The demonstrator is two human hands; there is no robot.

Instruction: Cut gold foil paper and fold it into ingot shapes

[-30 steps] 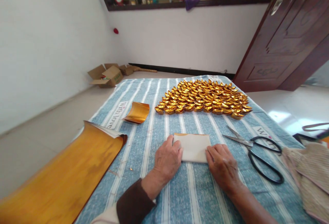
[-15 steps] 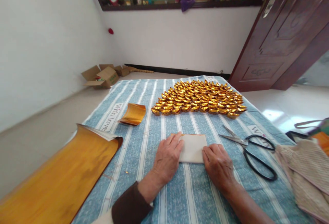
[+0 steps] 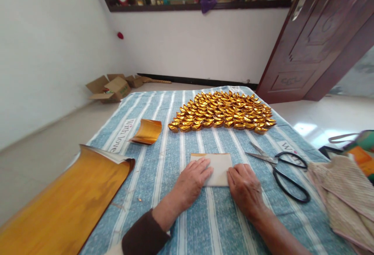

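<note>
Big foil sheet (image 3: 67, 204): lay curled, gold side up, well off to the left of the left hand.
Small gold piece (image 3: 146, 131): one cut, curved bit, up and left of the left hand, not folded yet.
Left hand (image 3: 191, 183): flat, fingers spread out and pressing down on the left part of the paper, gripping nothing.
Paper (image 3: 217, 163): white side up with a thin gold edge at the far side, sat on the striped cloth (image 3: 175, 157) under both sets of fingertips. Looked like an early fold to me, nowhere near ingot shape.
Right hand (image 3: 245, 190): also flat, fingertips on the paper's right near corner, nothing held.
Gold ingots (image 3: 222, 112): a big packed batch beyond both hands, so plenty looked done already.
Scissors (image 3: 280, 169): lay just right of the right hand, untouched.
</note>
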